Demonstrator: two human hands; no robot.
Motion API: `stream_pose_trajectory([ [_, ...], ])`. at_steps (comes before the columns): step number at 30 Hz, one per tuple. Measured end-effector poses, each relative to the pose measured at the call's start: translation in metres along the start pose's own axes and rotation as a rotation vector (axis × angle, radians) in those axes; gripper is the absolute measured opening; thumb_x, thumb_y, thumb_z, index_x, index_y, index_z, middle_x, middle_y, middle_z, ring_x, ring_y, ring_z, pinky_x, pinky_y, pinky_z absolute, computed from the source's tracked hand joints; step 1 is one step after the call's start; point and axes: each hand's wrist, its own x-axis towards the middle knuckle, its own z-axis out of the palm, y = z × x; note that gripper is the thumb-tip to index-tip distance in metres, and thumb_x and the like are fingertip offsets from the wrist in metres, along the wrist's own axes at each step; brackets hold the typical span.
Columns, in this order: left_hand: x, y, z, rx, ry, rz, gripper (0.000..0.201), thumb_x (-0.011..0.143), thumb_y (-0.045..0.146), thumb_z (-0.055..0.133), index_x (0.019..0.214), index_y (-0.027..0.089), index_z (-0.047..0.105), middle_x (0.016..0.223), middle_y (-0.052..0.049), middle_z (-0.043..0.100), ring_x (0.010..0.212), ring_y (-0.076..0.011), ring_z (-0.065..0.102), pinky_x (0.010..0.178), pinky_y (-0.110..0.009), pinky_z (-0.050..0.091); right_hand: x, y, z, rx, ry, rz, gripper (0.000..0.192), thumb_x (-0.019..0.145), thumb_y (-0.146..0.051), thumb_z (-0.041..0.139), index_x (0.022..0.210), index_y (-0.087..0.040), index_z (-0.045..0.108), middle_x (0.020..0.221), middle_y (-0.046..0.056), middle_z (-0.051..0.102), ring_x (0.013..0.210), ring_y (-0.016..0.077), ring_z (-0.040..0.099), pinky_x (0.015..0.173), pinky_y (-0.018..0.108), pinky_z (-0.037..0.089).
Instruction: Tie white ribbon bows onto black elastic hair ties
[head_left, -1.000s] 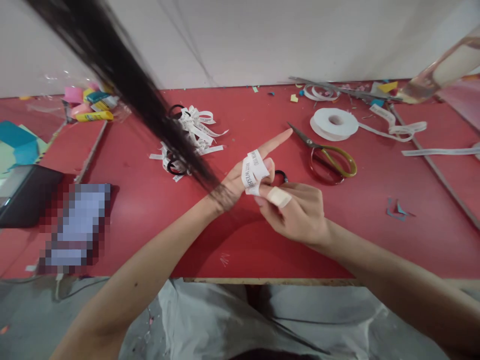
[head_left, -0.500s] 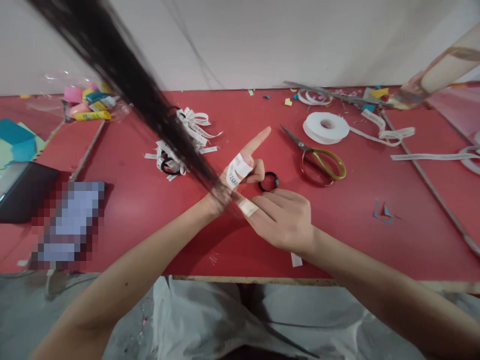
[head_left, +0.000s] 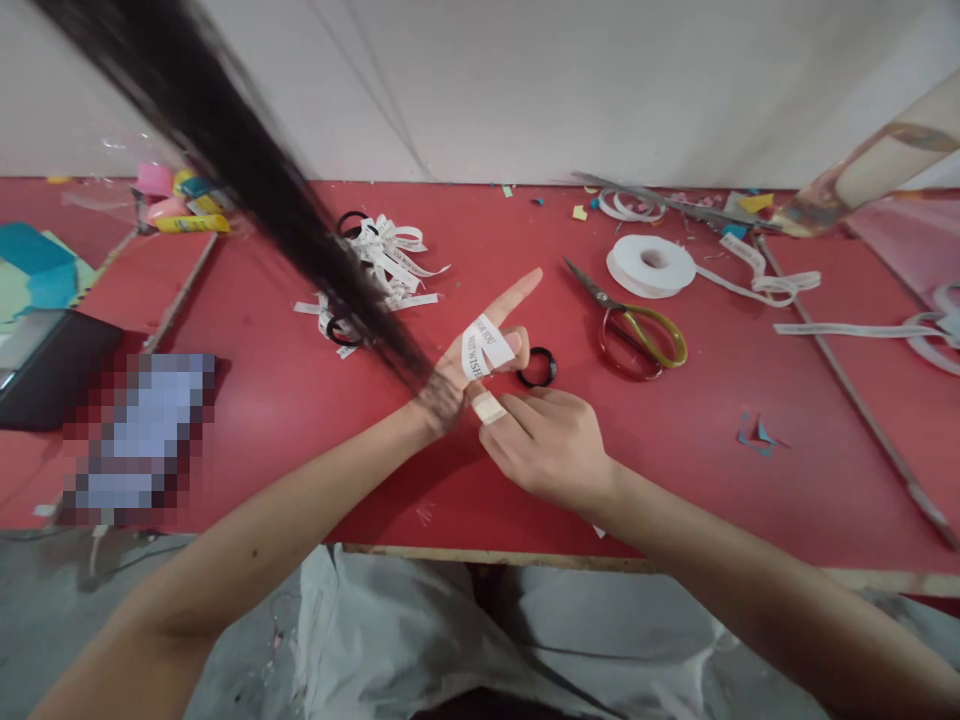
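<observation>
A white printed ribbon (head_left: 480, 346) is looped over my left hand (head_left: 451, 368), near the base of the thumb. One finger of that hand points up and right, while the others curl in on the ribbon. My right hand (head_left: 553, 440) is closed and pressed against the lower side of the left, at the ribbon's lower end; its fingertips are hidden. A pale bandage (head_left: 489, 407) wraps one right finger. Just beyond the right knuckles lies a black hair tie (head_left: 553, 369). Scissors (head_left: 661, 328) with red and yellow handles rest to the right, partly open.
Behind the scissors lies a white ribbon roll (head_left: 637, 262), its tail running right. Hair ties with printed ribbon bows (head_left: 401, 262) are heaped left of centre. A phone (head_left: 150, 430) lies at left. Dark hair (head_left: 247, 150) hangs across the view. Blue scraps (head_left: 757, 435) lie right.
My right hand has shifted slightly left, closer under the left hand, with its fingers more curled. The ribbon on my left hand has turned, showing more print.
</observation>
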Motion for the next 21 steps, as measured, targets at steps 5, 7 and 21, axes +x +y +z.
stream_pose_trajectory([
  [5,-0.004,0.001,0.006,-0.070,-0.065,0.027,0.073,0.079,0.044,0.062,0.144,0.017,0.046,0.063,0.005,0.034,0.057,-0.0106,0.025,0.057,-0.025,0.027,0.002,0.005,0.004,0.242,-0.038,0.009,0.025,0.095,-0.019,0.047,0.115,-0.007,0.058,0.066,-0.001,0.064,0.055,0.0123,0.054,0.050,0.027,0.041],
  [7,-0.005,0.002,0.008,-0.118,-0.114,0.013,0.079,0.076,0.044,0.063,0.147,0.016,0.043,0.061,0.006,0.033,0.055,-0.0105,0.023,0.054,-0.025,0.024,0.001,0.008,0.005,0.410,-0.043,0.002,0.028,0.098,-0.022,0.044,0.120,-0.008,0.054,0.075,0.002,0.068,0.064,0.0139,0.061,0.055,0.027,0.049],
  [21,-0.003,-0.016,0.008,-0.275,-0.099,-0.068,0.068,0.074,0.050,0.062,0.135,0.021,0.053,0.059,0.006,0.028,0.054,-0.0106,0.020,0.052,-0.027,0.024,0.000,0.009,0.009,0.622,-0.219,0.194,0.046,0.102,-0.045,0.041,0.131,-0.011,0.050,0.067,0.001,0.063,0.054,0.0133,0.055,0.048,0.023,0.043],
])
